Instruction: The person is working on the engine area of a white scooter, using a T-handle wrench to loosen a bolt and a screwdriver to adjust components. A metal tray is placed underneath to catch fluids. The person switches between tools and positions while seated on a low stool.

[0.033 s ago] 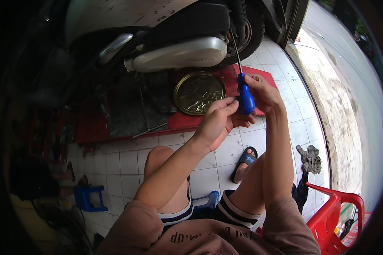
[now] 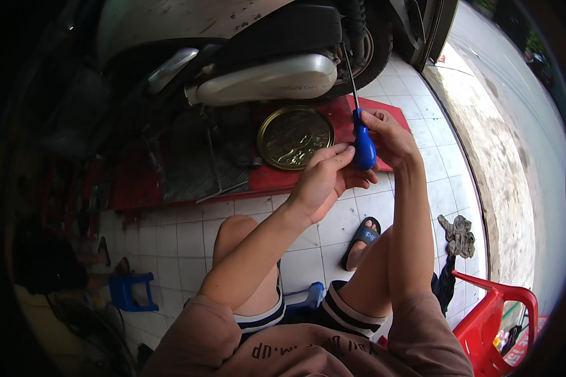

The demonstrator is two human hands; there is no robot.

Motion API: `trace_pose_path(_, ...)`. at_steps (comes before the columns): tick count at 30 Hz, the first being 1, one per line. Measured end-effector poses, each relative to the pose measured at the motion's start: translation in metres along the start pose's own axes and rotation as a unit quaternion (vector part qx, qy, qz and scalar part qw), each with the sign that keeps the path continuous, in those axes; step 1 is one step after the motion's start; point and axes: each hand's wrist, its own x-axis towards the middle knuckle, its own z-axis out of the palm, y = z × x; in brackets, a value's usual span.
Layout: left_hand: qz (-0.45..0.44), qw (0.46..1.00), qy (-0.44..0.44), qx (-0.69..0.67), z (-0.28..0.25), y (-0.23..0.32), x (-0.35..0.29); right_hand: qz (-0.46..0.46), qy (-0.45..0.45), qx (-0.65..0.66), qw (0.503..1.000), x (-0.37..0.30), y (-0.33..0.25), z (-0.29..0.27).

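Note:
A screwdriver [image 2: 364, 147] with a blue bulbous handle points up and away from me, its long metal shaft reaching the scooter [image 2: 277, 78] by the rear wheel. Where its tip ends is hard to make out. My right hand [image 2: 391, 141] is closed on the upper handle, thumb along it. From the left, my left hand [image 2: 324, 181] steadies the handle's thick end, thumb against it and fingers curled beneath. A round gold-coloured metal tray [image 2: 264, 149] lies just beyond my left hand, on a red platform [image 2: 273, 179] under the scooter.
A long metal tool [image 2: 223, 192] rests at the platform's front edge. Blue stools [image 2: 132, 292] stand on the white tiles, one under me. At right are a red plastic chair [image 2: 493, 314] and a crumpled rag [image 2: 459, 237]. Another person's legs [image 2: 91, 261] show at far left.

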Motion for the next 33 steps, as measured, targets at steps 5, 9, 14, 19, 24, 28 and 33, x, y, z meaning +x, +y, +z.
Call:
trace_pose_path(5,0.017,0.999,0.037,0.036,-0.006,-0.004,-0.003,0.016,-0.018,-0.027,0.999,0.008,0.002,0.007)
trace_pose_path(9,0.017,0.999,0.035,-0.019,-0.005,-0.007,-0.004,-0.022,-0.020,-0.022,0.999,0.006,0.010,0.001)
trace_pose_path(14,-0.029,0.994,-0.007,-0.103,-0.003,-0.017,0.015,-0.052,-0.060,0.015,0.997,0.005,0.015,-0.035)
trace_pose_path(19,0.065,0.982,0.099,0.150,0.003,-0.005,-0.008,-0.024,0.074,-0.024,0.997,0.016,0.029,-0.038)
trace_pose_path(24,0.038,0.997,0.051,-0.047,-0.006,-0.007,-0.004,-0.059,-0.017,0.060,0.996,0.012,0.028,-0.009)
trace_pose_path(28,0.001,0.996,0.031,-0.080,-0.005,-0.001,-0.009,-0.054,-0.087,0.067,0.992,0.022,0.037,-0.040)
trace_pose_path(33,0.104,0.975,0.125,0.154,-0.015,-0.003,-0.005,0.015,-0.061,-0.007,0.998,0.030,0.030,-0.035)
